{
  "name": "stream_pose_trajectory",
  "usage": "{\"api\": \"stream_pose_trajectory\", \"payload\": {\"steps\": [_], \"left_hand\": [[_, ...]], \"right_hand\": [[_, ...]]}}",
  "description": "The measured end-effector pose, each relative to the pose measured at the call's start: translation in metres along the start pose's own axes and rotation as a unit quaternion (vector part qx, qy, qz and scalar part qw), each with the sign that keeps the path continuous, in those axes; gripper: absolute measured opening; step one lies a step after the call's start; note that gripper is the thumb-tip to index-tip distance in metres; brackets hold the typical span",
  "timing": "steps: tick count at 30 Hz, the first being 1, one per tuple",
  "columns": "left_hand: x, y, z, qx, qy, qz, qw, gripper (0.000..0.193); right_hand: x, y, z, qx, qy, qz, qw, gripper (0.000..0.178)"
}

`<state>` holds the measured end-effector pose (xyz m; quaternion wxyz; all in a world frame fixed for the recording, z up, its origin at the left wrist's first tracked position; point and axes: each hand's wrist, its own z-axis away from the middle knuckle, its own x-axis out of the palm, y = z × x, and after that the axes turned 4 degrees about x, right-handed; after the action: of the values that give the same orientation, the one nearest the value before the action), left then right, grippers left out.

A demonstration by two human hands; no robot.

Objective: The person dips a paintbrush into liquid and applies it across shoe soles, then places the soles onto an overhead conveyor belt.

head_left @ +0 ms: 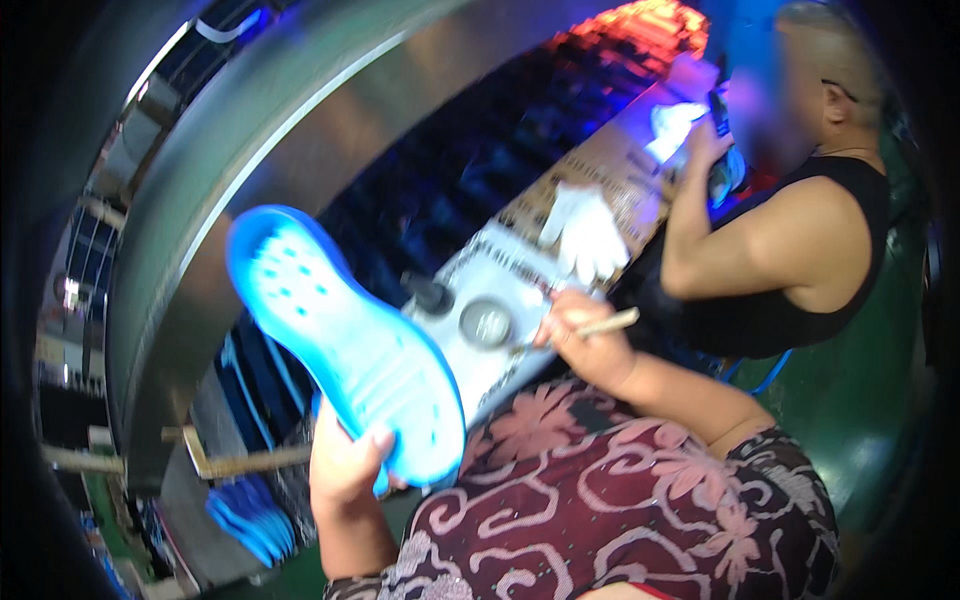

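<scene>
My left hand (pixel 345 455) grips the heel end of a bright blue shoe sole (pixel 355 345), thumb on its face. The sole is tilted up, with small holes near the toe. Further right, my right hand (pixel 580 335) is closed around a brush, whose wooden handle (pixel 617 322) sticks out to the right. The brush's bristles are hard to make out. Just left of that hand, a round grey container (pixel 487 323) rests on a pale sheet (pixel 500 258). Beside it is a small dark object (pixel 428 293), possibly a bottle.
A white glove (pixel 588 235) lies on the cardboard (pixel 640 190) beyond my right hand. At right, a co-worker (pixel 780 240) handles something under blue light. A curved metal housing (pixel 300 130) rises at left, above a dark belt (pixel 400 190). Blue soles (pixel 255 525) are stacked lower left.
</scene>
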<state>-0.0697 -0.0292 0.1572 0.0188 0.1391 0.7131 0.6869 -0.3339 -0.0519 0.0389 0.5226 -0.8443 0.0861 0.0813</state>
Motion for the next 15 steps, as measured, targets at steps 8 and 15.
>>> {"api": "stream_pose_trajectory", "payload": {"steps": [8,15], "left_hand": [[0.131,0.054,-0.214,-0.065,-0.345,0.2,0.915,0.045],[0.2,0.107,-0.277,0.052,-0.17,0.279,0.944,0.039]], "right_hand": [[-0.036,0.007,0.013,0.052,0.048,-0.01,0.997,0.029],[-0.043,0.044,0.026,0.255,0.084,-0.13,0.954,0.034]]}}
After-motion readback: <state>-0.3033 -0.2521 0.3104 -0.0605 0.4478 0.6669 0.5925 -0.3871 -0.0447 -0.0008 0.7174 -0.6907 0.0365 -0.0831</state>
